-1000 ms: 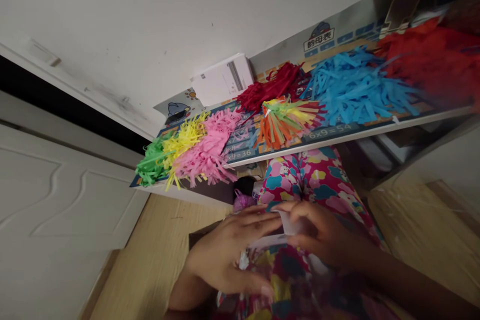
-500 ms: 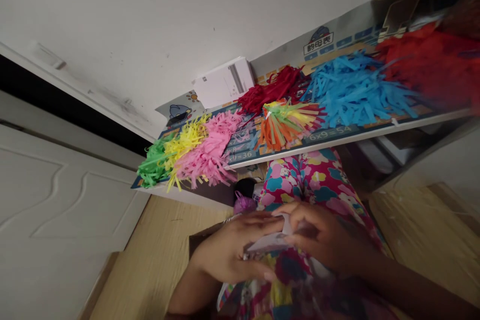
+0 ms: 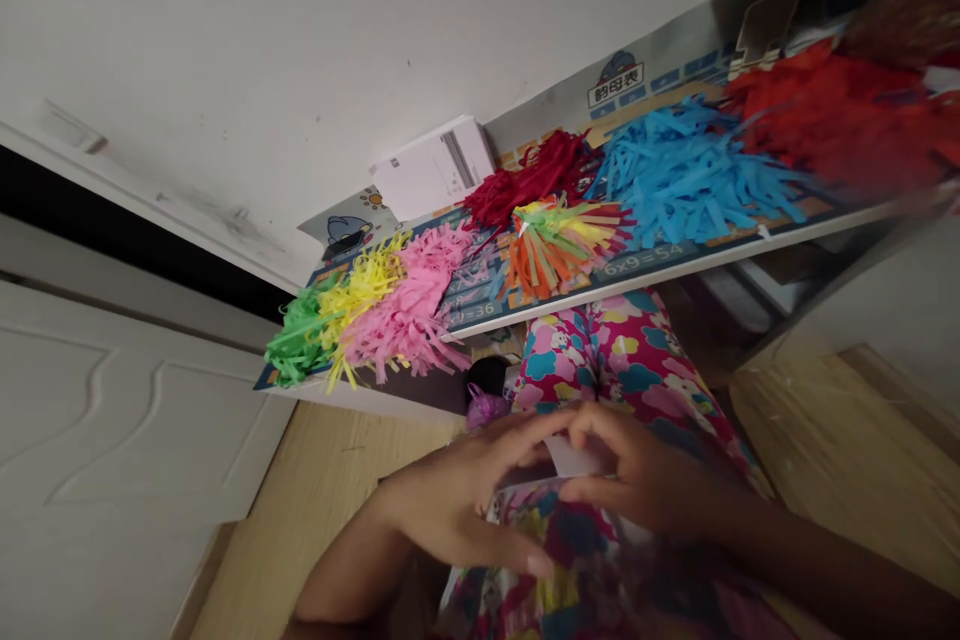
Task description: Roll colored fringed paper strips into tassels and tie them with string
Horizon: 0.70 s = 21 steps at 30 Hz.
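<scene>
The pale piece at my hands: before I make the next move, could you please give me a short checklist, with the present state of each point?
1. Right hand grips the pale piece: ok, held between thumb and fingers.
2. Left hand has its thumb apart from its fingers: ok.
3. Left fingers touch the pale piece: cannot tell.
4. Whole pale piece visible: not ok, the hands cover part of it.
5. Pink fringe away from both hands: ok, it lies on the desk.
6. Multicoloured tassel away from both hands: ok, also on the desk.
</scene>
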Tool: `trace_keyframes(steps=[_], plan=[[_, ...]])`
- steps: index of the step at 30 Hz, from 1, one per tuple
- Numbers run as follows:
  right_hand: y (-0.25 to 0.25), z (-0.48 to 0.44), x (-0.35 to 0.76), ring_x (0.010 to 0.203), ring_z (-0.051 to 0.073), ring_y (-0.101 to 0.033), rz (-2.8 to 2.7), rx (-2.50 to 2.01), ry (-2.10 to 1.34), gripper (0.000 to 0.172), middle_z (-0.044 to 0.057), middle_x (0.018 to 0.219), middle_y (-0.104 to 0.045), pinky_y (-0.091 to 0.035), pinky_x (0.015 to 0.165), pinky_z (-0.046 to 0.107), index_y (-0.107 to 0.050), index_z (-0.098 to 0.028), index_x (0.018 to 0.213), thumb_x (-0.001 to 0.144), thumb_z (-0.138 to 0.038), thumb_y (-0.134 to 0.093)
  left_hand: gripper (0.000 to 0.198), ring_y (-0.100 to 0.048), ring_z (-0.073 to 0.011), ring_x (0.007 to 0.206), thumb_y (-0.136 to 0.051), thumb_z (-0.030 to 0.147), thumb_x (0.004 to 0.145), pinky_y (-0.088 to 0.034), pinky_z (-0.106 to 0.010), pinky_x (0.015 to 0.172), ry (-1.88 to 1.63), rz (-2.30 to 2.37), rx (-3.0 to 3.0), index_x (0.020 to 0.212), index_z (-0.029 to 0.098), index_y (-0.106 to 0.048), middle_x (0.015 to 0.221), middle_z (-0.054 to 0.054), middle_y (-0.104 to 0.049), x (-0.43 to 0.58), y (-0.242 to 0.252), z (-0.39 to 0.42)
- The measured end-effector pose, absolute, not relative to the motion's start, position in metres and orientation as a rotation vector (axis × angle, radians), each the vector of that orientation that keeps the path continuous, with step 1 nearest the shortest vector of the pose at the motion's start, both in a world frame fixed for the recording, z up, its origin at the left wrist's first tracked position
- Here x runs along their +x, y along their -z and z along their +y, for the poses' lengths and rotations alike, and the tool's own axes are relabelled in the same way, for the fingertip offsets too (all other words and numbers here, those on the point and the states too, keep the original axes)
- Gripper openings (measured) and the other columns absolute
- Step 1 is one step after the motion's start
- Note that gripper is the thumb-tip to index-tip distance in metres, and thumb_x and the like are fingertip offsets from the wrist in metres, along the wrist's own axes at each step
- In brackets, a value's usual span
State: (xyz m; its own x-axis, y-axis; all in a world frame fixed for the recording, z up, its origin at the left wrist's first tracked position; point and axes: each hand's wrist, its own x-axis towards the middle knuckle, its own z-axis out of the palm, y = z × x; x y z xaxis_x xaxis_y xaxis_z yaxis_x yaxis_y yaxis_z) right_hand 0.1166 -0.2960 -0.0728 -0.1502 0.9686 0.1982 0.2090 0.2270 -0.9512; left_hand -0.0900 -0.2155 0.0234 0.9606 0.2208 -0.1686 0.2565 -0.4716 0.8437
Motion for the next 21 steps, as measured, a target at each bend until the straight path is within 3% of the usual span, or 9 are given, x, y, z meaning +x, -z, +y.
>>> trace_keyframes(steps=[4, 7, 10, 13, 15, 17, 21], plan=[[0.076, -0.296, 0.121, 0.094, 0.022, -0.066, -1.62, -1.046, -1.096, 0.026, 0.006, 0.104, -0.069, -0.051, 0.078, 0.03, -0.058, -0.022, 0.101, 0.082, -0.037, -0.068, 0.108, -0.033, -0.0327, 0.148, -0.075, 0.058, 0.078, -0.027, -0.043, 0.121, 0.086, 0.216, 2.207, 0.16, 0.026, -0.012, 0.161, -0.016, -0.031, -0.089, -0.022, -0.212], [0.079, -0.297, 0.124, 0.108, 0.023, -0.064, -1.646, -0.964, -1.128, 0.029, 0.009, 0.117, -0.068, -0.05, 0.088, 0.033, -0.057, -0.02, 0.114, 0.09, -0.037, -0.058, 0.104, -0.029, -0.0325, 0.149, -0.074, 0.058, 0.079, -0.022, -0.044, 0.123, 0.094, 0.201, 2.205, 0.159, 0.028, -0.015, 0.163, -0.014, -0.028, -0.09, -0.019, -0.21], [0.083, -0.298, 0.122, 0.1, 0.022, -0.065, -1.631, -1.017, -1.146, 0.033, 0.01, 0.112, -0.068, -0.051, 0.082, 0.033, -0.056, -0.018, 0.115, 0.089, -0.038, -0.06, 0.102, -0.043, -0.0352, 0.14, -0.072, 0.065, 0.076, -0.033, -0.045, 0.116, 0.075, 0.241, 2.083, 0.157, 0.025, -0.026, 0.158, -0.015, -0.038, -0.091, -0.018, -0.209], [0.087, -0.298, 0.117, 0.089, 0.021, -0.066, -1.614, -1.069, -1.126, 0.035, 0.008, 0.104, -0.069, -0.05, 0.075, 0.031, -0.056, -0.018, 0.112, 0.085, -0.039, -0.065, 0.09, -0.064, -0.0265, 0.104, -0.056, 0.07, 0.085, -0.051, -0.036, 0.09, 0.024, 0.339, 1.913, 0.156, 0.021, -0.03, 0.134, -0.016, -0.059, -0.09, -0.02, -0.211], [0.089, -0.297, 0.113, 0.081, 0.019, -0.065, -1.591, -1.11, -1.085, 0.031, 0.006, 0.097, -0.069, -0.049, 0.07, 0.03, -0.056, -0.019, 0.107, 0.083, -0.037, -0.066, 0.078, -0.063, -0.0193, 0.085, -0.052, 0.061, 0.093, -0.05, -0.029, 0.077, 0.024, 0.435, 1.919, 0.156, 0.02, -0.03, 0.109, -0.011, -0.067, -0.088, -0.021, -0.215], [0.093, -0.298, 0.11, 0.078, 0.018, -0.065, -1.566, -1.144, -1.026, 0.025, 0.005, 0.094, -0.07, -0.049, 0.068, 0.028, -0.057, -0.021, 0.103, 0.084, -0.034, -0.066, 0.067, -0.06, -0.0155, 0.077, -0.055, 0.045, 0.097, -0.047, -0.025, 0.071, 0.033, 0.523, 1.977, 0.155, 0.022, -0.03, 0.094, -0.005, -0.067, -0.085, -0.022, -0.219], [0.1, -0.301, 0.107, 0.085, 0.019, -0.069, -1.577, -1.137, -0.79, 0.023, 0.006, 0.097, -0.072, -0.053, 0.073, 0.029, -0.058, -0.021, 0.106, 0.087, -0.032, -0.063, 0.052, -0.064, -0.0141, 0.084, -0.048, 0.027, 0.101, -0.048, -0.023, 0.075, 0.003, 0.583, 1.946, 0.151, 0.024, -0.033, 0.1, -0.005, -0.069, -0.08, -0.023, -0.225]])
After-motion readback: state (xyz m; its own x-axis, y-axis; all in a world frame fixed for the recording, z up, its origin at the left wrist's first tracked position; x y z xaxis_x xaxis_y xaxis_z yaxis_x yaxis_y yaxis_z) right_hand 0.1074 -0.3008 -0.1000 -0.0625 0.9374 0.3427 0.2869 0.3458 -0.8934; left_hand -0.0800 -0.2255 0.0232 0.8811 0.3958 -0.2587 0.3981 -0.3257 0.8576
